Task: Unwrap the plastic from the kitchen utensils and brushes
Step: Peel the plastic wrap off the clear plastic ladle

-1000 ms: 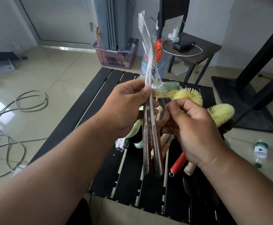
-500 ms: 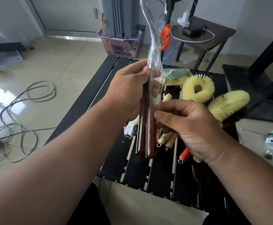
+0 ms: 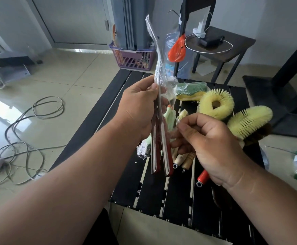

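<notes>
Gripping the long metal tongs with dark red inner lining (image 3: 160, 147), the left hand (image 3: 137, 110) holds them upright above the black slatted tabletop (image 3: 126, 190), fingers and thumb curled round the middle. The right hand (image 3: 209, 144), just at 3 o'clock of the tongs, has its fingers curled; it seems to pinch the thin clear plastic wrap (image 3: 159, 55), but I cannot tell this surely. The wrap stands up from the tongs toward 12 o'clock. Under the hands lie wooden brush handles (image 3: 183, 160) and one red handle (image 3: 202, 176). Farther, at 1 o'clock, lie two yellow bristle brushes (image 3: 216, 103) and a green and yellow sponge in plastic (image 3: 191, 91).
</notes>
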